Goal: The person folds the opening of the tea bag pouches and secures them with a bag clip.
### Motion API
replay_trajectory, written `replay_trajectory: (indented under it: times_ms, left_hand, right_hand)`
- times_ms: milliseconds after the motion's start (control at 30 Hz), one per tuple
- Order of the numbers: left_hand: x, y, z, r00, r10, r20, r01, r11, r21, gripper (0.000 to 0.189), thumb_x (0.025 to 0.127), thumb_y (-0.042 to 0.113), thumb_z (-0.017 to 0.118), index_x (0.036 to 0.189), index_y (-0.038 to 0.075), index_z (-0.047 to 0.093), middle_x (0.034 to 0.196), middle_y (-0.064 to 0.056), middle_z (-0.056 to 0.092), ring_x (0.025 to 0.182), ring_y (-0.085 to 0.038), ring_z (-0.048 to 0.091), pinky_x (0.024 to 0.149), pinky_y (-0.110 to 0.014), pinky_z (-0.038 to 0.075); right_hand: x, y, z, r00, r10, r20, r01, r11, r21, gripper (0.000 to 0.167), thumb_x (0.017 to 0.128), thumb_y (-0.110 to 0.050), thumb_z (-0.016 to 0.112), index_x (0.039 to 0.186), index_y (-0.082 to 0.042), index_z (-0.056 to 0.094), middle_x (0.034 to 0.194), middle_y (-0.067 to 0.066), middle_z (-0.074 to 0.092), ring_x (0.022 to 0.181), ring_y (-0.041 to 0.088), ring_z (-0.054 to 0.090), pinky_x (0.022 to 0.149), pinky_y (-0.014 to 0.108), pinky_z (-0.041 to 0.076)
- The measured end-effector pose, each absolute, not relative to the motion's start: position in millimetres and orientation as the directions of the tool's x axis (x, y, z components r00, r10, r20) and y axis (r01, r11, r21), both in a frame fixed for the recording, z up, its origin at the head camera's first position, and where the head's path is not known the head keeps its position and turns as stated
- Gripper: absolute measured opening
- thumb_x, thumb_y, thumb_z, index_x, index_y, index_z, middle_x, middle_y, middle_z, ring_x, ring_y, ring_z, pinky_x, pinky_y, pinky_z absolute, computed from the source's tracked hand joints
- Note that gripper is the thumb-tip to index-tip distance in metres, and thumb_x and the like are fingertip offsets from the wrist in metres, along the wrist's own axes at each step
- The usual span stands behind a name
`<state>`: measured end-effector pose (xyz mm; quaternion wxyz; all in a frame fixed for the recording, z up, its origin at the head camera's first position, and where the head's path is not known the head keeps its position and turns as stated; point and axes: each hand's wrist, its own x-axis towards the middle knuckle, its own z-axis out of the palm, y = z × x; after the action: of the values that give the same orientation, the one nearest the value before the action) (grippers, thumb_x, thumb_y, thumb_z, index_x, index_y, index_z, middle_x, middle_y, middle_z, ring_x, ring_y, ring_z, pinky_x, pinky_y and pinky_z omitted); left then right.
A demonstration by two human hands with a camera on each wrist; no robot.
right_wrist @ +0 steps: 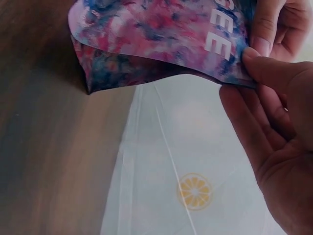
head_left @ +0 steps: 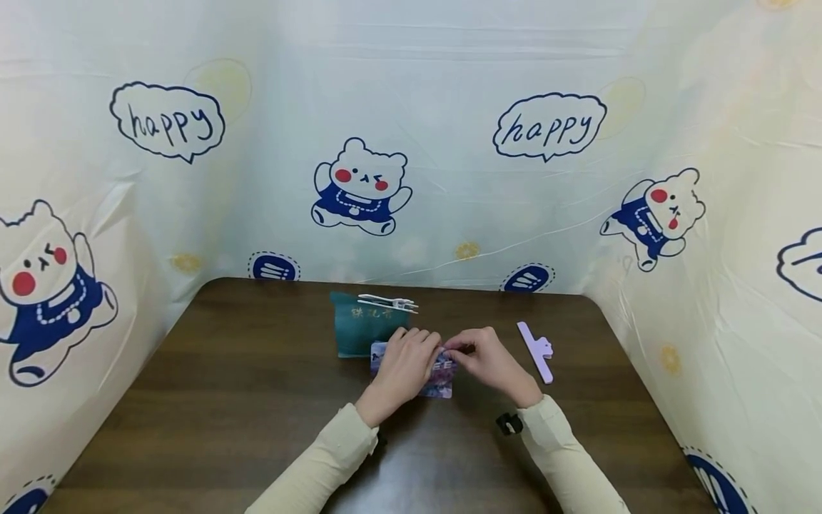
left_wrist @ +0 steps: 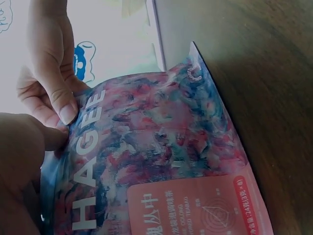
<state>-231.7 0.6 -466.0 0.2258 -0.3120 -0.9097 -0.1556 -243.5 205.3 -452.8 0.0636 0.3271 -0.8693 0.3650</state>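
A tea bag pouch (head_left: 439, 385) with a pink, purple and blue painted pattern is between both hands over the table. My left hand (head_left: 406, 365) covers much of its front in the head view and grips its top edge. With thumb and fingers, my right hand (head_left: 489, 360) pinches the top corner at the right. Both thumbs lie close together on the pouch's lettered band in the left wrist view, where white letters and a pink label (left_wrist: 195, 205) show. Seen from the right wrist, the side of the pouch (right_wrist: 146, 29) bulges open below the front panel.
Behind the pouch lies a dark green bag (head_left: 362, 332) with gold characters, a white clip-like bar (head_left: 388, 303) across its top. A lilac bag clip (head_left: 536, 353) lies to the right of my right hand. A printed curtain (head_left: 449, 214) surrounds the brown table (head_left: 244, 400).
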Motion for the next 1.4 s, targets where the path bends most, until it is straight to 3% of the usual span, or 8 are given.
replay_trajectory:
  times_ms: [233, 367, 667, 1000, 1233, 1400]
  left_hand:
    - [-231, -1, -464, -0.717, 0.499, 0.486, 0.623, 0.771, 0.128, 0.014, 0.101, 0.03, 0.064, 0.096, 0.017, 0.068, 0.088, 0.001, 0.073, 0.078, -0.016, 0.063, 0.073, -0.031, 0.045]
    - [-231, -1, -464, -0.719, 0.506, 0.477, 0.623, 0.773, 0.119, 0.015, 0.102, 0.03, 0.063, 0.097, 0.017, 0.067, 0.089, 0.001, 0.073, 0.079, -0.016, 0.063, 0.074, -0.032, 0.046]
    - [-229, -8, -465, -0.682, 0.519, 0.515, 0.632, 0.773, 0.057, 0.017, 0.101, 0.032, 0.064, 0.099, 0.016, 0.07, 0.088, 0.001, 0.071, 0.08, -0.017, 0.063, 0.074, -0.032, 0.048]
    - [-226, -27, -467, -0.666, 0.517, 0.538, 0.607, 0.794, -0.012, 0.014, 0.1, 0.03, 0.067, 0.102, 0.016, 0.07, 0.092, 0.0, 0.069, 0.083, -0.019, 0.063, 0.076, -0.034, 0.047]
    - [-222, -40, -464, -0.701, 0.48, 0.528, 0.602, 0.795, 0.076, 0.013, 0.1, 0.027, 0.066, 0.099, 0.014, 0.068, 0.091, -0.002, 0.067, 0.084, -0.022, 0.062, 0.076, -0.038, 0.049]
    - [-221, -44, -464, -0.716, 0.464, 0.522, 0.604, 0.786, 0.13, 0.012, 0.102, 0.025, 0.064, 0.1, 0.014, 0.067, 0.092, -0.002, 0.067, 0.086, -0.023, 0.063, 0.079, -0.041, 0.05]
  right_hand:
    - [-245, 205, -442, -0.805, -0.54, 0.244, -0.559, 0.555, -0.616, 0.014, 0.092, -0.005, 0.074, 0.102, -0.012, 0.08, 0.097, 0.0, 0.077, 0.081, 0.007, 0.068, 0.077, 0.027, 0.059]
    - [-245, 206, -441, -0.801, -0.553, 0.23, -0.557, 0.547, -0.625, 0.015, 0.094, -0.003, 0.071, 0.104, -0.011, 0.079, 0.099, 0.001, 0.077, 0.084, 0.009, 0.069, 0.079, 0.031, 0.059]
    - [-245, 206, -450, -0.777, -0.548, 0.31, -0.606, 0.517, -0.605, 0.016, 0.094, -0.001, 0.071, 0.105, -0.009, 0.079, 0.098, 0.002, 0.076, 0.086, 0.009, 0.07, 0.08, 0.029, 0.059]
    - [-244, 208, -455, -0.774, -0.521, 0.361, -0.62, 0.508, -0.597, 0.014, 0.094, -0.003, 0.071, 0.102, -0.012, 0.079, 0.094, -0.001, 0.075, 0.081, 0.007, 0.068, 0.076, 0.037, 0.06]
    - [-241, 207, -455, -0.734, -0.523, 0.434, -0.675, 0.487, -0.555, 0.013, 0.093, -0.002, 0.071, 0.1, -0.009, 0.079, 0.092, 0.0, 0.075, 0.08, 0.009, 0.068, 0.073, 0.028, 0.059]
    - [-237, 206, -454, -0.702, -0.54, 0.464, -0.71, 0.483, -0.511, 0.015, 0.092, 0.002, 0.072, 0.101, -0.007, 0.078, 0.093, 0.002, 0.075, 0.083, 0.011, 0.069, 0.075, 0.028, 0.059]
